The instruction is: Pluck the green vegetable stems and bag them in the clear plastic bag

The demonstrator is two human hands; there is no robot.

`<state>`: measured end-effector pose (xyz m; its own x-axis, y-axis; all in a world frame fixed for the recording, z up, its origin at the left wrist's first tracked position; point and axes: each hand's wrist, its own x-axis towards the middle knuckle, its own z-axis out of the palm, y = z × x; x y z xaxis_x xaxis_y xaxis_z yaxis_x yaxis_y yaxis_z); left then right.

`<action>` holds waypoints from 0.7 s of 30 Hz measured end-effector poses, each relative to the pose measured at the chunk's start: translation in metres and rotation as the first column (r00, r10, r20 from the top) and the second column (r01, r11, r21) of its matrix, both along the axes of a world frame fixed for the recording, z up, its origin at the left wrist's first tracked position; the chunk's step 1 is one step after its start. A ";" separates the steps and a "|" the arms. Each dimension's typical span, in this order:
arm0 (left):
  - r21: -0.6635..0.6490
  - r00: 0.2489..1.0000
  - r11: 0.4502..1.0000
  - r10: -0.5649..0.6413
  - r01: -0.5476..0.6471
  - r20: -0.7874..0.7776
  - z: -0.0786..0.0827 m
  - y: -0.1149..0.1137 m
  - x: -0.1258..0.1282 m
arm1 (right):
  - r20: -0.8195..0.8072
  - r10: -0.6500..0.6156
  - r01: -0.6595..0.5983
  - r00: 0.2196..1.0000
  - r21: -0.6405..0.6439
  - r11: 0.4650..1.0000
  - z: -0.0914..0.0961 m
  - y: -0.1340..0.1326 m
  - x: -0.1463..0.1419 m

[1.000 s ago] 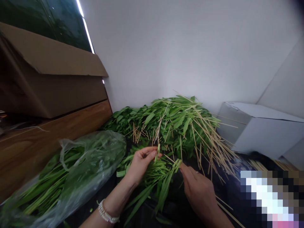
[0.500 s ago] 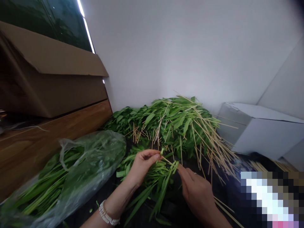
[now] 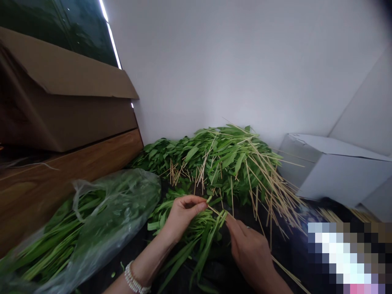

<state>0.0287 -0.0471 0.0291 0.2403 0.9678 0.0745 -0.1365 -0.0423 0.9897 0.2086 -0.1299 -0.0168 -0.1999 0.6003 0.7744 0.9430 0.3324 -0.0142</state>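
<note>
My left hand (image 3: 180, 214), with a bead bracelet at the wrist, pinches the end of a green stem (image 3: 209, 199) at the tip of a thin bamboo skewer (image 3: 216, 211). My right hand (image 3: 248, 253) grips the same skewer lower down, where a bunch of long green leaves (image 3: 200, 241) is threaded on it and hangs toward me. Both hands work low in the middle of the view, over a dark surface.
A heap of skewered greens (image 3: 232, 163) with many bamboo sticks lies just behind the hands against a white wall. A clear plastic bag of greens (image 3: 92, 224) sits at the left beside a wooden ledge (image 3: 70, 175) bearing a cardboard box (image 3: 67, 98). A white box (image 3: 330, 167) stands at right.
The left hand's pinched stem piece has slid up toward the skewer's tip, and the right hand with the leaf bunch has shifted slightly left and down.
</note>
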 end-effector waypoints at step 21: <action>-0.104 0.996 0.992 -0.073 0.078 0.053 0.000 -0.001 -0.001 | -0.053 0.041 -0.043 0.998 -0.034 0.999 -0.005 0.000 -0.005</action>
<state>0.0279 -0.0482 0.0292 0.3114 0.9502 -0.0135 -0.1836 0.0741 0.9802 0.2040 -0.1304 -0.0219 -0.1851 0.6191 0.7632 0.9260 0.3700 -0.0756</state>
